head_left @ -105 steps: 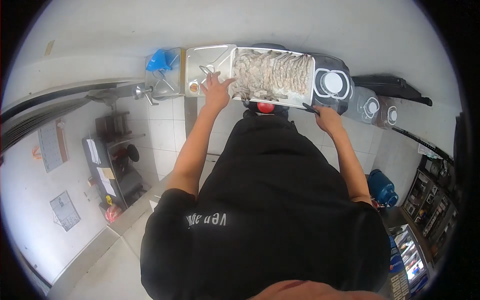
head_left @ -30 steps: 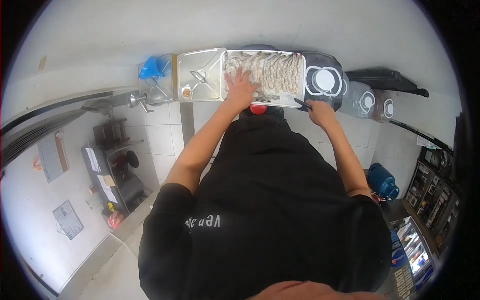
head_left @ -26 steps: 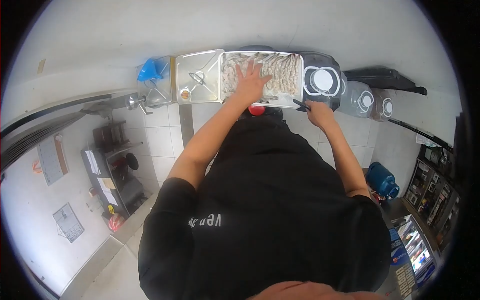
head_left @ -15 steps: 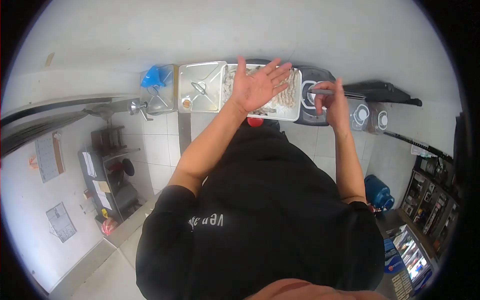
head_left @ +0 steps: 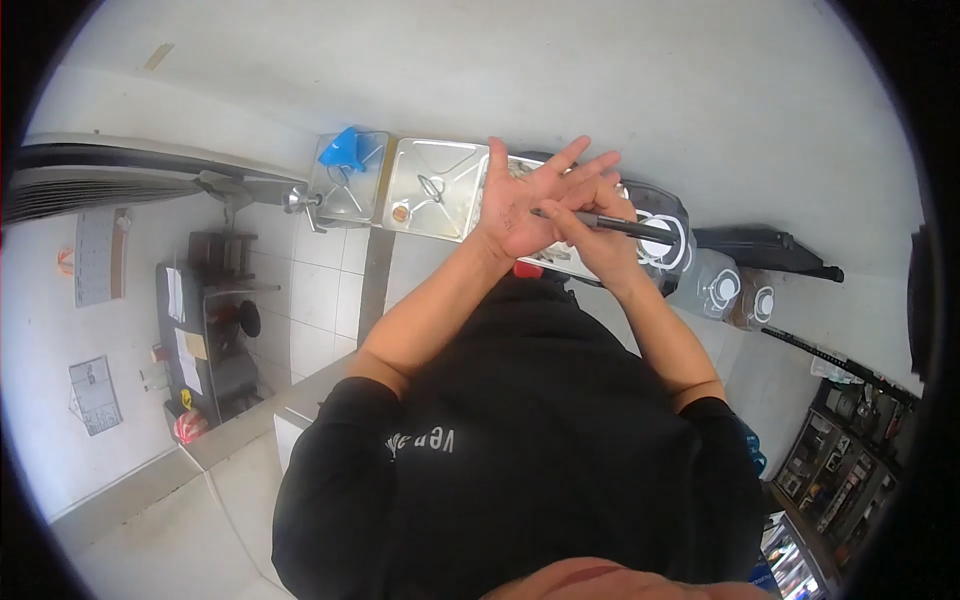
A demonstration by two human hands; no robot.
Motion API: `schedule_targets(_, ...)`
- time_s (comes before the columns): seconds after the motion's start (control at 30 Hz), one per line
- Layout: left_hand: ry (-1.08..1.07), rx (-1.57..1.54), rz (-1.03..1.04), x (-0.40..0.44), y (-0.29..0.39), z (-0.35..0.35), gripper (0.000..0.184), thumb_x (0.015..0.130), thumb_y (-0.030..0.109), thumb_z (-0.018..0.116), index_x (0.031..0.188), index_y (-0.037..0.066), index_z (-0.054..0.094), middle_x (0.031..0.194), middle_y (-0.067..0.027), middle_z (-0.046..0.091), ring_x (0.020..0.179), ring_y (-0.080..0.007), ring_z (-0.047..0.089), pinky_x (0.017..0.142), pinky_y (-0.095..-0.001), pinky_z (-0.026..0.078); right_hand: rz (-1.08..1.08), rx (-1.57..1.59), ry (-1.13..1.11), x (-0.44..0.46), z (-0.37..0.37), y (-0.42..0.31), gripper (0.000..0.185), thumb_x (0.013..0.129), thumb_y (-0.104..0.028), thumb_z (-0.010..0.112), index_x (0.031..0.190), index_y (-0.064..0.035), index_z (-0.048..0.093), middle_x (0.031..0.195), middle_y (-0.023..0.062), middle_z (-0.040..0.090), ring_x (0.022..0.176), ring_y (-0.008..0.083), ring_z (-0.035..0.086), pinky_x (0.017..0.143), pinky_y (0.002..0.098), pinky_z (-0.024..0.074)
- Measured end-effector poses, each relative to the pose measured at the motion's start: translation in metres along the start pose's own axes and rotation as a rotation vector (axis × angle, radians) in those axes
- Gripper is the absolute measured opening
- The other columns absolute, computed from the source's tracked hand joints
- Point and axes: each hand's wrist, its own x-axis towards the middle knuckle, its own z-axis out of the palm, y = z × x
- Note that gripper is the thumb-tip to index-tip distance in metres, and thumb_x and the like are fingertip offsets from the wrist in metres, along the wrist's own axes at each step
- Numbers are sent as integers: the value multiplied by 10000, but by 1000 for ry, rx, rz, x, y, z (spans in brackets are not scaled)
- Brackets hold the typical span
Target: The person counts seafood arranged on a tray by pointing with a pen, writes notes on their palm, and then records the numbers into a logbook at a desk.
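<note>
My left hand (head_left: 527,208) is held palm up with its fingers spread, and faint dark marks show on the palm. In my right hand (head_left: 597,235) is a dark pen (head_left: 628,227), gripped between thumb and fingers. Its tip points at the left palm; whether it touches the skin I cannot tell. Beneath both hands lies a white tray (head_left: 570,264), mostly covered by them. Pale, shrimp-like pieces show at its edges.
Square metal tins (head_left: 440,168) stand left of the tray, one bearing a blue funnel (head_left: 344,150). Clear jugs with white caps (head_left: 722,288) stand to the right. A wall (head_left: 450,60) rises behind. Papers (head_left: 95,395) hang at far left; shelves (head_left: 845,445) stand at right.
My right hand has moved left with the pen, bringing its tip to my left palm. My left hand stays spread, slightly further right and lower. The view has shifted a little.
</note>
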Motion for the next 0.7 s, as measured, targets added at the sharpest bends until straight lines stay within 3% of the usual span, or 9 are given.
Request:
schedule_targets(0.1, 0, 11, 20, -3, 0, -2, 1123, 742, 883, 23, 1511, 75, 159, 1562, -231, 77, 1438, -390, 113, 1134, -569, 155, -115, -232, -7, 3, 6, 1, 138, 828, -95, 727, 786, -21, 618, 701, 37, 619, 610, 76, 539, 540, 222, 405)
schedule_targets(0.4, 28, 49, 6, -6, -1, -3, 1107, 746, 877, 7, 1513, 96, 167, 1555, -229, 120, 1437, -382, 125, 1131, -579, 158, 19, -221, -73, 1, 10, -5, 152, 816, -126, 734, 758, -26, 635, 672, 31, 609, 601, 74, 523, 531, 244, 381)
schedule_targets(0.7, 32, 42, -3, -7, -5, -3, 1111, 743, 883, 21, 1508, 95, 194, 1552, -237, 123, 1435, -395, 117, 1135, -583, 136, -32, -250, -43, -3, 10, -6, 159, 810, -124, 734, 729, -50, 620, 653, 31, 596, 586, 79, 522, 522, 251, 378)
